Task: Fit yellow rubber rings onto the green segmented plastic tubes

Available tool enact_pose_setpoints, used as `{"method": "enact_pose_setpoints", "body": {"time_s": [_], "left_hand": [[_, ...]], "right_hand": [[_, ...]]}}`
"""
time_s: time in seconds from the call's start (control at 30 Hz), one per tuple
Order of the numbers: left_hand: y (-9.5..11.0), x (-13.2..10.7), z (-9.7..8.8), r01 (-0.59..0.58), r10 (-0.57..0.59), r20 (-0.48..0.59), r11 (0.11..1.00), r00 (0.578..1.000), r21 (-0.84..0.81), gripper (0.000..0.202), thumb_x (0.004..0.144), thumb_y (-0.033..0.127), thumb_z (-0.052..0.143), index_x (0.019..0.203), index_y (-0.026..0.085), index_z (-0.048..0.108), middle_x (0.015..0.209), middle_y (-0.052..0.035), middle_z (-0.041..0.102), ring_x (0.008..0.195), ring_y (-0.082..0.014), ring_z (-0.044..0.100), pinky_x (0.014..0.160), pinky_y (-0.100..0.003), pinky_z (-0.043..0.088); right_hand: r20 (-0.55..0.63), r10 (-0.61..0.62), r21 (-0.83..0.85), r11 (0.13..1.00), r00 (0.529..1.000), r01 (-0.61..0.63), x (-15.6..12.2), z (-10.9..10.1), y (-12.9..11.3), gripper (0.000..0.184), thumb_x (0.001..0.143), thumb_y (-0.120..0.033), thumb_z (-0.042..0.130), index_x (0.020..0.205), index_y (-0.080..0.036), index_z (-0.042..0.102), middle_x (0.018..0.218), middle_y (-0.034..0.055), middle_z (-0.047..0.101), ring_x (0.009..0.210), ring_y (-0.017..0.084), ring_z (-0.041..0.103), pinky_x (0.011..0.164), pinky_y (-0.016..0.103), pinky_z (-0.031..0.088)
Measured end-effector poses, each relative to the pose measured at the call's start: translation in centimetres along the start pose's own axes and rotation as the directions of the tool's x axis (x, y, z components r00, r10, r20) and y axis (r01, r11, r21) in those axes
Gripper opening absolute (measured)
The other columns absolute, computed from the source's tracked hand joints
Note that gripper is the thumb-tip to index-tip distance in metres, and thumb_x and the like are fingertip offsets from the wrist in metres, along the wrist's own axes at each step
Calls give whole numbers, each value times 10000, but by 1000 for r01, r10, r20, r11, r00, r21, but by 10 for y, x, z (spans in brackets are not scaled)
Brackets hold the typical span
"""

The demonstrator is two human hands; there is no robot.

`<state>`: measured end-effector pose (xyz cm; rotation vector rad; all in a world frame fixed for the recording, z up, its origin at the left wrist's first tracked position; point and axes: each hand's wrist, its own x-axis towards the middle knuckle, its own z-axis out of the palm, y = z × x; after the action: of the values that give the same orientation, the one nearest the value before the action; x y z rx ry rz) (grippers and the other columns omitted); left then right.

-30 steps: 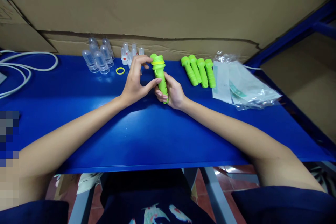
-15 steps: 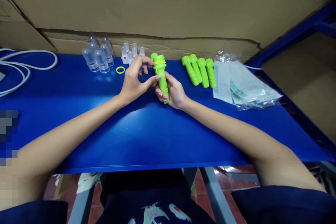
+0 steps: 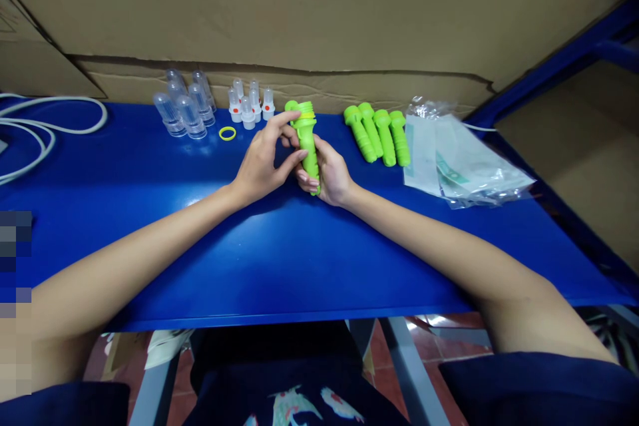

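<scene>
Over the blue worktop (image 3: 319, 266), toward its far edge, the right hand (image 3: 333, 176) is grasping a lime-green plastic torch body (image 3: 310, 158); the left hand (image 3: 262, 163) is touching it, grip unclear, likely seating the yellow ring (image 3: 307, 116), next needing even pressing.

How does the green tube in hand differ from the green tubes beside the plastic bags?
The held green tube is gripped by the right hand; the four other green tubes lie on the table. The held one wears a yellow band near its threaded top; the lying tubes show none. All are bright green.
</scene>
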<state>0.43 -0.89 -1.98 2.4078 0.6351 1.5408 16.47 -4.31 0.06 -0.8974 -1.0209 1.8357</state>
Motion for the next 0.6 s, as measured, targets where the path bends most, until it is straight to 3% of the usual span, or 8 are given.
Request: {"method": "enact_pose_setpoints", "body": {"time_s": [0.17, 0.6], "left_hand": [[-1, 0, 1, 20, -20, 15, 999, 1000, -29, 635, 998, 564, 596, 1503, 262, 357, 1013, -68, 689, 942, -229, 698, 888, -406, 559], [-10, 0, -1, 68, -66, 24, 994, 998, -81, 644, 964, 572, 655, 1451, 242, 392, 891, -25, 667, 852, -211, 712, 857, -415, 593]], "right_hand": [[-3, -8, -16, 1000, 1000, 8, -1, 1, -1, 596, 1044, -717, 270, 844, -213, 518, 484, -64, 470, 329, 68, 274, 322, 176, 238], [-41, -15, -52, 999, 999, 13, -2, 4, -2, 575, 1046, -705, 294, 844, -214, 515, 479, -61, 477, 319, 69, 260, 321, 184, 234]]}}
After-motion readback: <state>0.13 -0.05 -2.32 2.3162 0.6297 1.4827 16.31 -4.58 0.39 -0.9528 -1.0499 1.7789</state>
